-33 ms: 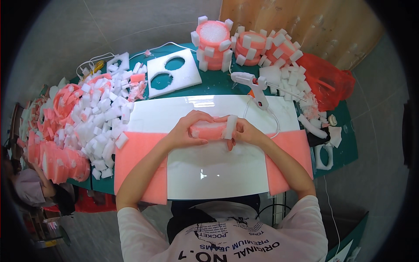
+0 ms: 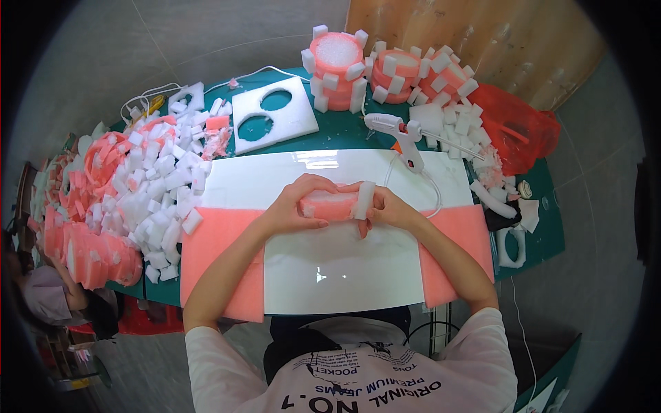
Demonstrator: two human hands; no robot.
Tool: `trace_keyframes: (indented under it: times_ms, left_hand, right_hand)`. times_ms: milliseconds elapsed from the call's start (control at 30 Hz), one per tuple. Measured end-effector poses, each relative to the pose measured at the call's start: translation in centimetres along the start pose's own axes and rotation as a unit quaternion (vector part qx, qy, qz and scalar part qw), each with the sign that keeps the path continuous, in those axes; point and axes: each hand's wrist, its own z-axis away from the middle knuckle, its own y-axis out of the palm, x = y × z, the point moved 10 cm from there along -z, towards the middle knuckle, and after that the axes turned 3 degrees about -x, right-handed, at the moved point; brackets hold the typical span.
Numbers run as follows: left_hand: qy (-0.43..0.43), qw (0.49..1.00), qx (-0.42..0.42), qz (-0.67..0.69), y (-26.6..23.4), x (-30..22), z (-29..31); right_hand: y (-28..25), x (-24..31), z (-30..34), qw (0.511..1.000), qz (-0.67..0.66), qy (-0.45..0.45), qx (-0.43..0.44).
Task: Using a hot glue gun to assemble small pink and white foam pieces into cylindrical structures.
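Observation:
Over the middle of the glossy white board (image 2: 344, 275), I hold a round pink foam piece (image 2: 329, 208) with a paler top. My left hand (image 2: 295, 202) wraps its left side, thumb along the front and fingers over the far edge. A small upright white foam block (image 2: 365, 200) sits against the right side of the pink piece. My right hand (image 2: 390, 208) is closed around that block and presses it to the pink foam. The right fingertips behind it are partly hidden. A white glue gun (image 2: 403, 134) rests on the board's far right part, its cord curving down beside my right hand.
Loose white foam blocks (image 2: 162, 186) and pink foam rings (image 2: 103, 251) heap up on the left. Pink rounds studded with white blocks (image 2: 337, 76) stand at the back. A white foam sheet with two holes (image 2: 296, 117) lies back left; a red plastic bag (image 2: 523, 131) lies back right.

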Motion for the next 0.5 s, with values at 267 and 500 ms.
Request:
trace_keyframes:
  times_ms: [267,500]
  left_hand:
    - [0.002,1.0,0.001,-0.009,-0.04,-0.14,-0.02]
    - [-0.009,1.0,-0.002,-0.005,0.02,0.05,0.08]
  right_hand:
    - [-0.04,-0.36,0.01,1.0,-0.004,0.006,0.003]
    - [-0.08,-0.65,-0.15,1.0,-0.007,0.0,0.011]
